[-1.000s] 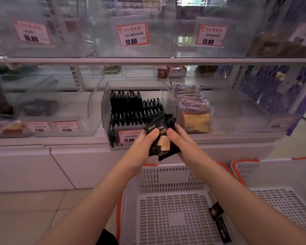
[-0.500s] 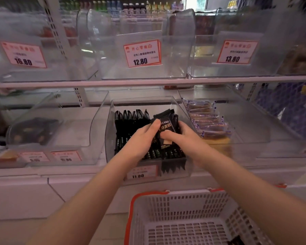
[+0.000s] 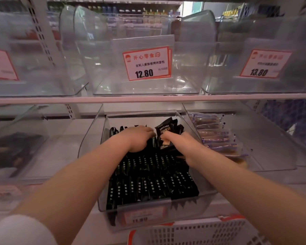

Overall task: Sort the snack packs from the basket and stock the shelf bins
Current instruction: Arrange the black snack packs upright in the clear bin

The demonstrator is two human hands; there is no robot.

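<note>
Both hands are deep in the clear plastic bin (image 3: 187, 121) at centre frame, which is already mostly full of black foil snack packs (image 3: 152, 175) standing in tidy rows. The right hand (image 3: 182, 144) pinches a black DRYCAKE pack (image 3: 166, 135) upright at the back of the bin, thumb across its face. The left hand (image 3: 136, 138) sits palm-down on the back row just left of it, fingers bent over the pack tops; looks like it's pushing them aside to make a gap, not gripping anything.

So I'd say this pack is nearly slotted in. The white basket with the orange rim (image 3: 193, 230) pokes in at the bottom edge, but its contents aren't visible, so no idea how many are left. The bin to the right holds purple-trimmed clear-wrapped cake packs (image 3: 215, 135). The upper-shelf bin behind the 12.80 price tag (image 3: 147, 65) looks bare.
</note>
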